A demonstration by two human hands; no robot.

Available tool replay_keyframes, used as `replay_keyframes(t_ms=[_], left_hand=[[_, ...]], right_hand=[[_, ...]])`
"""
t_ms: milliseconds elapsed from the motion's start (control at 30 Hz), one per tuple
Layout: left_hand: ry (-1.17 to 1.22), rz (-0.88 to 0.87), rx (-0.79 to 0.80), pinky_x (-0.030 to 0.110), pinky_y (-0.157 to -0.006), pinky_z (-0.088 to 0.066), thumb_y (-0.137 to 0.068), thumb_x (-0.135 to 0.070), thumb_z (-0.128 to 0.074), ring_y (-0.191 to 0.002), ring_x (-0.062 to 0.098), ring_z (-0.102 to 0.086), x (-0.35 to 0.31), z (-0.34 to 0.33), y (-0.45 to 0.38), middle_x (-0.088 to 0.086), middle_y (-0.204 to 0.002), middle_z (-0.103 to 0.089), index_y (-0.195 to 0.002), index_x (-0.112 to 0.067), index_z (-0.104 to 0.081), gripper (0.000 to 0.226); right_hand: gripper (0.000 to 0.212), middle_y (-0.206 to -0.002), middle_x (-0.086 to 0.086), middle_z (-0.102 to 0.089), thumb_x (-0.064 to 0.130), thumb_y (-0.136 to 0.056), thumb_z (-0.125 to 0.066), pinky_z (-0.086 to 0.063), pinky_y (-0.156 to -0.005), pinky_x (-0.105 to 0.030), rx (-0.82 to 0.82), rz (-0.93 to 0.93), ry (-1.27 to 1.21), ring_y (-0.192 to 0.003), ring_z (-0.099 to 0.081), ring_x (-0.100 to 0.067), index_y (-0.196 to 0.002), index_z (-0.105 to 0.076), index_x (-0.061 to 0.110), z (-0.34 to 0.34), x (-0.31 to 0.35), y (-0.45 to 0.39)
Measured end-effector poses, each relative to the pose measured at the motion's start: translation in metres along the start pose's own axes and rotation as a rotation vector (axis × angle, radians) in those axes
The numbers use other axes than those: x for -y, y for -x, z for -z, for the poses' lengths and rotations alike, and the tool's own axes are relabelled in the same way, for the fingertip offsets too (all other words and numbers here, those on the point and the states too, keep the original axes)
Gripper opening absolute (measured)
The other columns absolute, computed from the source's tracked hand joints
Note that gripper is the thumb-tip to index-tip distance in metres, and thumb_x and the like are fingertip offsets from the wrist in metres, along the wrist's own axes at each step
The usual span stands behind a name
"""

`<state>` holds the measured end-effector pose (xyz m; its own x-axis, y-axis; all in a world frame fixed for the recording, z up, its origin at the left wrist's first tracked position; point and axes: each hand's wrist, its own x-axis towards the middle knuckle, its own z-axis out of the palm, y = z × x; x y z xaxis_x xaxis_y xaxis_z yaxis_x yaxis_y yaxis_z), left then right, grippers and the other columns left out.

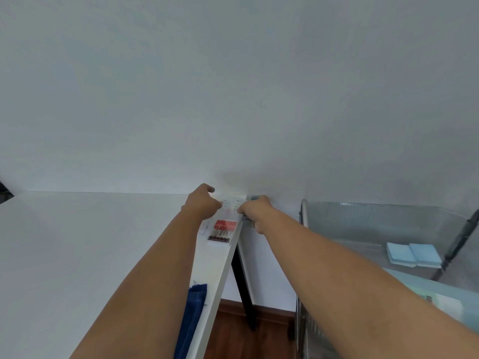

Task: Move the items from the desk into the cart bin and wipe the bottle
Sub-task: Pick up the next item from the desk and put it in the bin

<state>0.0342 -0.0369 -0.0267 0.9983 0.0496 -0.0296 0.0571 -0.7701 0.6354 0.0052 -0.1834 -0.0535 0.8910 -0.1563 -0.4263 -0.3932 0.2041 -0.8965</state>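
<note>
Soft, even, rather cool light fills the scene, with no glare. A faint grey shadow spreads on the wall just above both hands, and a weaker one beyond the right hand. The left hand and the fingers of both are smeared by motion blur, as is the small packet below them. Wide-angle distortion bends the desk edge and stretches the forearms towards the lower corners.
</note>
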Motion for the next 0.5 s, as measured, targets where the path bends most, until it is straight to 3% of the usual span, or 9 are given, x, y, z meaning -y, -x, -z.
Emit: replay_keyframes(t_ms=[100,167,300,400,500], left_hand=[[0.090,-0.043,0.008,0.027,-0.074,-0.048,-0.086,-0.014,-0.068,-0.085,0.016,-0.061,-0.008,0.000,0.002,0.007,-0.108,-0.065,-0.133,-0.018,-0.052,0.050],[0.168,-0.076,0.005,0.030,-0.076,-0.050,-0.087,-0.013,-0.066,-0.089,0.019,-0.062,-0.013,0.003,0.004,0.007,-0.110,-0.067,-0.135,-0.018,-0.052,0.050],[0.078,-0.051,0.031,0.028,-0.078,-0.052,-0.085,-0.006,-0.067,-0.091,0.022,-0.064,-0.018,0.005,0.013,0.010,-0.113,-0.069,-0.130,-0.017,-0.060,0.047],[0.022,-0.028,0.060,0.031,-0.078,-0.057,-0.086,0.001,-0.059,-0.085,0.023,-0.067,-0.021,0.006,0.017,0.013,-0.109,-0.069,-0.118,-0.018,-0.069,0.039],[-0.030,-0.036,0.068,0.030,-0.071,-0.060,-0.083,0.003,-0.052,-0.076,0.021,-0.067,-0.021,0.010,0.015,0.009,-0.102,-0.069,-0.112,-0.021,-0.072,0.043]], right_hand=[[0.055,-0.116,-0.015,-0.056,-0.002,-0.084,-0.061,-0.052,-0.070,-0.031,-0.014,0.028,-0.039,-0.083,-0.056,-0.022,-0.132,-0.040,0.014,0.001,0.004,0.004],[0.046,-0.121,-0.017,-0.059,-0.003,-0.085,-0.061,-0.054,-0.076,-0.034,0.000,0.052,-0.082,-0.098,-0.062,-0.027,-0.128,-0.049,0.010,0.002,0.009,0.006],[0.022,-0.118,-0.021,-0.063,-0.010,-0.088,-0.051,-0.056,-0.074,-0.038,-0.016,0.031,-0.074,-0.100,-0.064,-0.033,-0.094,-0.061,0.009,0.002,0.015,0.011],[0.039,-0.118,-0.019,-0.060,-0.010,-0.089,-0.046,-0.056,-0.080,-0.042,-0.024,0.031,-0.042,-0.102,-0.062,-0.035,-0.122,-0.054,0.009,-0.004,0.015,0.006],[0.048,-0.102,-0.014,-0.059,-0.007,-0.090,-0.046,-0.050,-0.061,-0.031,0.007,0.015,-0.048,-0.088,-0.058,-0.029,-0.132,-0.048,0.015,-0.008,0.017,0.007]])
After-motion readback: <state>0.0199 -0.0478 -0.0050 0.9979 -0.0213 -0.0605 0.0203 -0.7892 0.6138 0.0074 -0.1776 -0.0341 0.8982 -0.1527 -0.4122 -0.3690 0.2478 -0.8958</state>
